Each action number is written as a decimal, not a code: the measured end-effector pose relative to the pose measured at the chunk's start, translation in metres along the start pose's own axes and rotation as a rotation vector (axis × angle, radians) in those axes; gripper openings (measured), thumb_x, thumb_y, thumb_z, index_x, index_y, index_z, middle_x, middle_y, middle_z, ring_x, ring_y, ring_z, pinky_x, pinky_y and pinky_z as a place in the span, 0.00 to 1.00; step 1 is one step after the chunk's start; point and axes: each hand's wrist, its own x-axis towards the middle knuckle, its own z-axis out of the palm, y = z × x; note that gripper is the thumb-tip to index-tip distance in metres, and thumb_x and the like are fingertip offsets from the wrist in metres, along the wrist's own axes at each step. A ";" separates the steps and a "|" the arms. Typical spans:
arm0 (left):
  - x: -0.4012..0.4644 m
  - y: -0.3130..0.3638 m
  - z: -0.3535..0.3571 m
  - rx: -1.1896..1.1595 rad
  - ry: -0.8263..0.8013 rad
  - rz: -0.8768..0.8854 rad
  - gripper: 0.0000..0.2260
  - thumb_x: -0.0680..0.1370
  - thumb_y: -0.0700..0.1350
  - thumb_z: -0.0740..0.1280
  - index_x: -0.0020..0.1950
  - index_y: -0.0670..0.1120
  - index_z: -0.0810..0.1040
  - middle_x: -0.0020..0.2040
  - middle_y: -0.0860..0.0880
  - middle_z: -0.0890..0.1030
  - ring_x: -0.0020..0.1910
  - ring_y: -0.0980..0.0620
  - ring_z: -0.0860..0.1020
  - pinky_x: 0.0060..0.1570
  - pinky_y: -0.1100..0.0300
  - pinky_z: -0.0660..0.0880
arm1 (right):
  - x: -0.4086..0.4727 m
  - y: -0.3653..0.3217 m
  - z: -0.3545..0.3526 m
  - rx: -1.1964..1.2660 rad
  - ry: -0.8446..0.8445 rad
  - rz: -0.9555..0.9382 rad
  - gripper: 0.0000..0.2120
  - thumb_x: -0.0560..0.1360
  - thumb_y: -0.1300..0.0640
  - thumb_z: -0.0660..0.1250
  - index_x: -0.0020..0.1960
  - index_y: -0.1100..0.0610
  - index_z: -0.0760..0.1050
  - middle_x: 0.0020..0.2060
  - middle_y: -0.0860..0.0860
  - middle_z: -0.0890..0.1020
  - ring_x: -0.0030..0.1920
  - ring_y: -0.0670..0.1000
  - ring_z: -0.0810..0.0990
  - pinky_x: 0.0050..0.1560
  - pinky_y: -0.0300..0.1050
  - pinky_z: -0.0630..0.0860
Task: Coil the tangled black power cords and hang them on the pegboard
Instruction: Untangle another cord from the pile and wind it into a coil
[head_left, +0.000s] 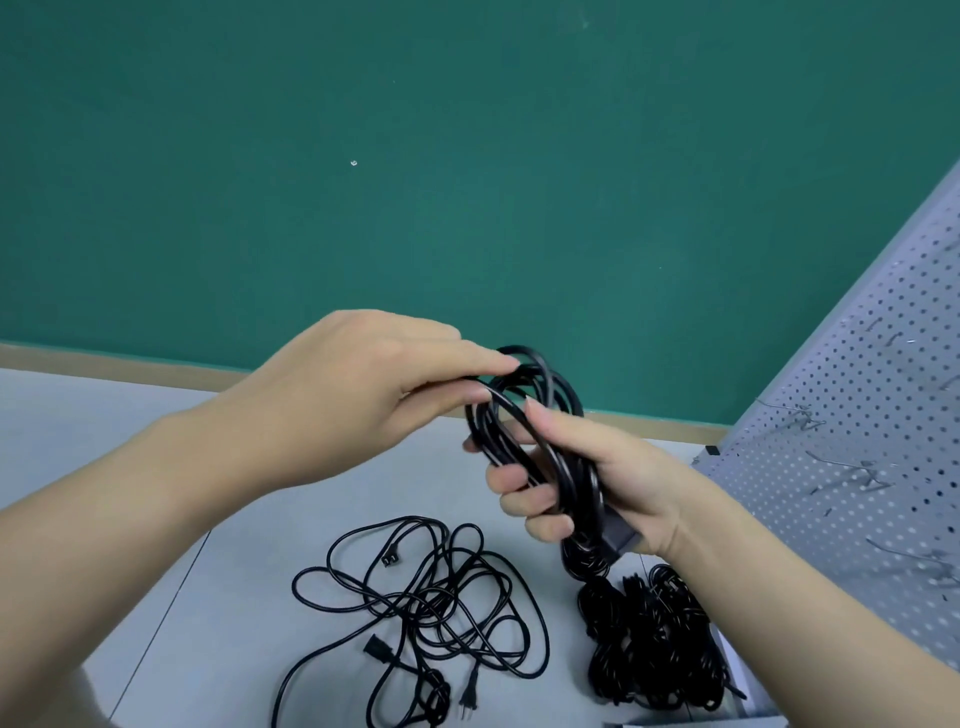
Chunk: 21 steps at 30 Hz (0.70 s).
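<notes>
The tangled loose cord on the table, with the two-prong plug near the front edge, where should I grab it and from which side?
Probably take the tangled cord just behind its two-prong plug, coming from above. That end lies free at the tangle's near edge on the table, so it should lead out without tightening loops. The right hand grips the coiled cord; the left hand pinches its top.

The coiled cord (540, 447), the loose tangle of cords (421, 608) and the denser heap (654, 639) are all black, lying over a pale grey table (104, 415). The wall (467, 156) is plain teal-green with a tan strip (130, 366) along its base. The pegboard (857, 441) is light grey, apparently lavender-tinted, patterned with a regular grid of small dark holes.
</notes>
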 end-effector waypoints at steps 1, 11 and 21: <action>-0.001 0.000 -0.002 0.004 0.021 -0.004 0.15 0.84 0.55 0.60 0.66 0.54 0.81 0.40 0.70 0.70 0.38 0.67 0.70 0.38 0.62 0.70 | 0.001 -0.002 -0.001 0.025 0.028 -0.025 0.32 0.64 0.46 0.84 0.59 0.61 0.77 0.37 0.51 0.73 0.31 0.45 0.70 0.26 0.36 0.70; -0.008 -0.006 -0.008 -0.019 -0.132 -0.216 0.09 0.85 0.52 0.56 0.51 0.56 0.75 0.37 0.57 0.77 0.37 0.53 0.75 0.36 0.52 0.73 | 0.007 -0.010 -0.009 0.263 0.310 -0.258 0.18 0.69 0.66 0.60 0.59 0.64 0.73 0.36 0.54 0.71 0.32 0.49 0.67 0.25 0.38 0.66; -0.005 0.022 0.021 -0.208 -0.407 -0.212 0.13 0.81 0.64 0.57 0.56 0.61 0.77 0.33 0.59 0.75 0.33 0.55 0.73 0.32 0.59 0.67 | 0.014 0.000 0.008 0.153 0.380 -0.303 0.23 0.67 0.71 0.69 0.61 0.62 0.76 0.37 0.54 0.77 0.35 0.52 0.78 0.38 0.47 0.82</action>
